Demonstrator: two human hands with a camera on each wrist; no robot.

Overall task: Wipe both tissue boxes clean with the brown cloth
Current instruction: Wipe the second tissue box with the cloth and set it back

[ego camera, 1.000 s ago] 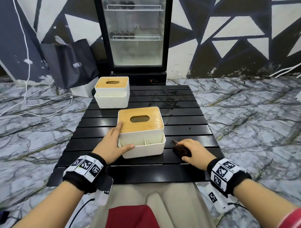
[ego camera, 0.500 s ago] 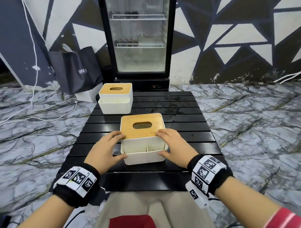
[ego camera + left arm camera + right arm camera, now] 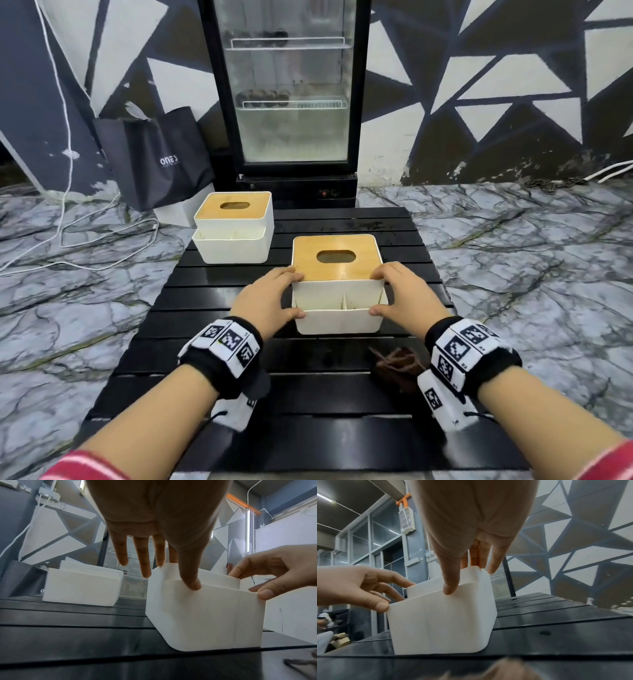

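The near tissue box [image 3: 337,318], white with a wooden lid, stands mid-table. My left hand [image 3: 270,301] grips its left side and my right hand [image 3: 404,294] its right side. Each thumb lies on the front tray rim and the fingers reach the lid edge. In the left wrist view my thumb [image 3: 192,584] presses the box corner [image 3: 202,615]. The second tissue box [image 3: 234,228] stands at the far left, untouched. The brown cloth [image 3: 399,368] lies crumpled on the table under my right wrist, held by neither hand.
The black slatted table [image 3: 308,394] is low and small and stands on a marble floor. A glass-door fridge [image 3: 291,96] stands behind it. A dark bag [image 3: 157,157] and white cables [image 3: 68,233] lie at the back left.
My right hand let go of the brown cloth and moved onto the near box's right side. Both hands now hold the box, which sits farther from the front edge than the cloth.
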